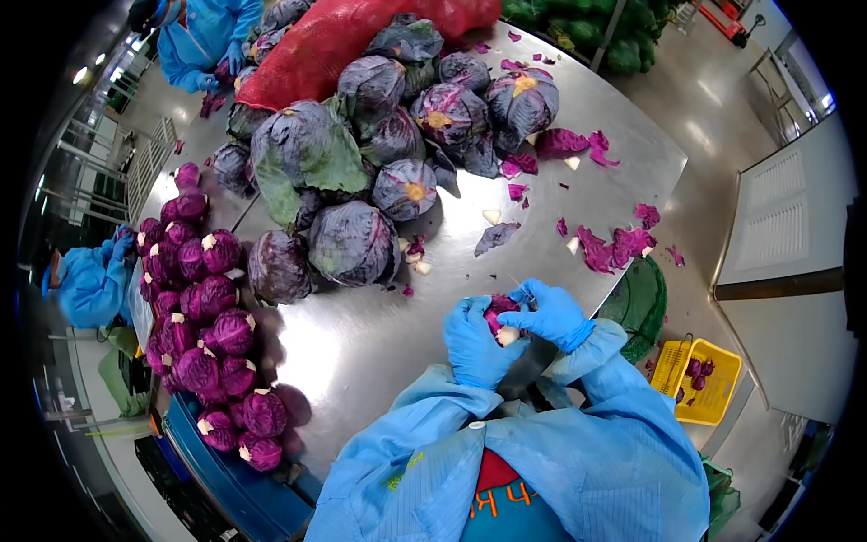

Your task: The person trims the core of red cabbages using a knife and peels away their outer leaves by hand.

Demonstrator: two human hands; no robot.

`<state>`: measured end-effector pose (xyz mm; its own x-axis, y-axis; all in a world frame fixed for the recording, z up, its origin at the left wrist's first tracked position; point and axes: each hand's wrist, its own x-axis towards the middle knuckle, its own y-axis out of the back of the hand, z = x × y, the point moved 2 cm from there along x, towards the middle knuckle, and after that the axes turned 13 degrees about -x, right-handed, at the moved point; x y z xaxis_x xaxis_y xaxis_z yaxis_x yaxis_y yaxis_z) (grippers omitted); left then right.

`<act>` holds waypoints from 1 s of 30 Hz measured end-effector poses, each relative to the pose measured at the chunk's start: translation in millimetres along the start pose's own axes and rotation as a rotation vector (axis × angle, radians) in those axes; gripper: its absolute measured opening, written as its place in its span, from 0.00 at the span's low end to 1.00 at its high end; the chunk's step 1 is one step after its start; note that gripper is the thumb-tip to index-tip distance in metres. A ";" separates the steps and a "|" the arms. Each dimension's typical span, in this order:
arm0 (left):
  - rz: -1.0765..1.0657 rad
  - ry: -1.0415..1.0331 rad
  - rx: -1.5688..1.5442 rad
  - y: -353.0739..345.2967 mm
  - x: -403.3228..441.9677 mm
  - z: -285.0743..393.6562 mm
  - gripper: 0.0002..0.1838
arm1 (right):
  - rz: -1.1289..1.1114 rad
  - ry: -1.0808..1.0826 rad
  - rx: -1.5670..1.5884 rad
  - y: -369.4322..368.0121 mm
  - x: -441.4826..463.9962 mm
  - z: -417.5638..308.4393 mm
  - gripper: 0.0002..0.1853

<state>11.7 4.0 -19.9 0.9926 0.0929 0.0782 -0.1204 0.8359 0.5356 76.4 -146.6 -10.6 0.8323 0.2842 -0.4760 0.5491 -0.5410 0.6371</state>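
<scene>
Gloved in blue, my left hand [476, 345] wraps around a small red cabbage [499, 312] with a pale cut stem end, held over the near edge of the steel table [406, 334]. My right hand [547, 316], gloved too, is closed against the cabbage's right side. A thin, bright sliver shows above its fingers; whether it is a blade I cannot tell. Untrimmed red cabbages [354, 244] with dull outer leaves are heaped beyond my hands. Peeled purple cabbages [217, 296] with pale stem ends are piled on the left.
A red mesh sack [361, 41] lies across the back. Loose purple leaves [614, 248] and pale stem pieces litter the right side. Beyond the table's right edge are a green mesh bag [638, 307] and a yellow crate [709, 381]. Two people in blue work at the left.
</scene>
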 end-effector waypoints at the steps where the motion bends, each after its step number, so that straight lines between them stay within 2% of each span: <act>1: -0.035 -0.004 0.022 -1.1 -0.8 1.2 0.47 | -0.027 -0.042 0.043 -4.4 1.0 1.5 0.31; 4: -0.058 0.007 0.110 -8.0 0.1 5.9 0.48 | 0.020 -0.001 0.215 -22.0 13.7 31.7 0.33; 7: -0.086 -0.004 0.190 -15.9 6.0 12.0 0.50 | 0.108 0.099 0.163 -15.4 9.2 39.2 0.26; 11: -0.199 -0.023 0.337 -26.5 11.3 11.5 0.50 | 0.352 0.325 -0.351 -13.0 -0.9 22.7 0.11; 14: -0.257 -0.008 0.377 -29.6 13.6 8.6 0.50 | 0.356 0.322 -0.412 -15.2 4.8 22.6 0.10; 17: -0.271 -0.028 0.388 -27.5 11.1 4.0 0.50 | 0.302 0.326 -0.292 -10.2 7.8 19.3 0.12; 20: -0.240 -0.031 0.338 -26.0 14.1 4.2 0.50 | 0.193 0.176 -0.115 -7.2 17.2 25.3 0.14; 26: -0.272 -0.001 0.322 -22.2 18.9 5.2 0.52 | 0.135 0.050 -0.125 -2.2 22.7 12.3 0.18; 30: -0.280 0.012 0.317 -20.7 21.5 2.2 0.53 | 0.186 0.056 -0.138 -2.3 26.1 6.6 0.18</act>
<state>35.6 -12.5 -27.5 0.9875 -0.1068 -0.1159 0.1573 0.6223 0.7668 96.4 -143.2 -28.5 0.9208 0.2355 -0.3110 0.3883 -0.4759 0.7891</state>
